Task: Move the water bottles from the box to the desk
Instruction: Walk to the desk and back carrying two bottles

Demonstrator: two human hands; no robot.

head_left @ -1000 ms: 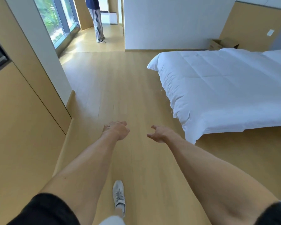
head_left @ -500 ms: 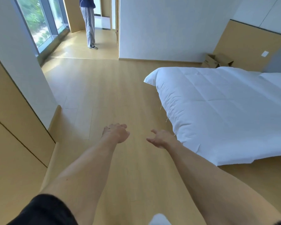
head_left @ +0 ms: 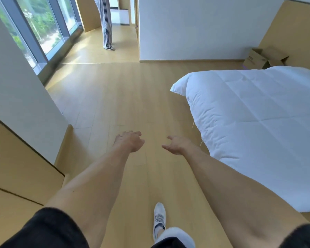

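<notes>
Cardboard box sits far off on the floor by the wall w/ flaps open, in the corner past the bed. Its lower part is cut off by the white duvet, inside not visible, so no water bottles can be made out. Dark print on the box side, too small to read. No table in view.

Left hand & right hand both reach fwd over the wood floor, each grip loose w/ fingers relaxed, holding nothing. Left fingertips partly hidden behind the knuckles.

Wearer's white sneaker at bottom. Another person stands near the window, only legs in striped track pants showing, upper body cut off by frame top.
</notes>
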